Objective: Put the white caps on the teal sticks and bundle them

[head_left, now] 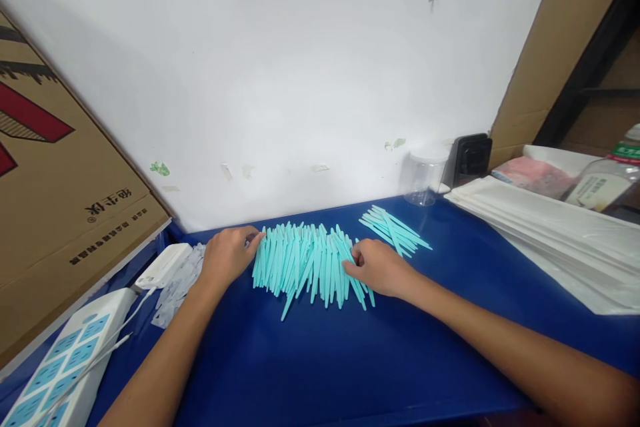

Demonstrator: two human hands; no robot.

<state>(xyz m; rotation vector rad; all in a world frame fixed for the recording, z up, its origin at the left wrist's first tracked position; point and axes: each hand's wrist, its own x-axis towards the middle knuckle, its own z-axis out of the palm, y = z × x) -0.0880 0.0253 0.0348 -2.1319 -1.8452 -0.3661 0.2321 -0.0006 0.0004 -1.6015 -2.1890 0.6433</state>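
A wide row of slim turquoise plastic sticks [300, 260] with tapered ends lies side by side on the blue table, and a few stick out at a slant. My left hand [230, 250] is at the row's left end, fingers bent, with thumb and fingertips against the outermost sticks. At the right end, my right hand [377, 267] has its fingers curled in and its thumb laid on the sticks there. The row sits between both hands. Behind my right hand lies a smaller loose bunch of the same sticks [393, 227], some crossing.
To the left are translucent small pieces [177, 287], a white box-shaped device [163, 265] and a power strip [70, 360] with cables. A clear jar [423, 177] stands near the wall. White plastic sheets or bags [560, 233] and a bottle [605, 180] are at right. Cardboard [65, 167] borders the left.
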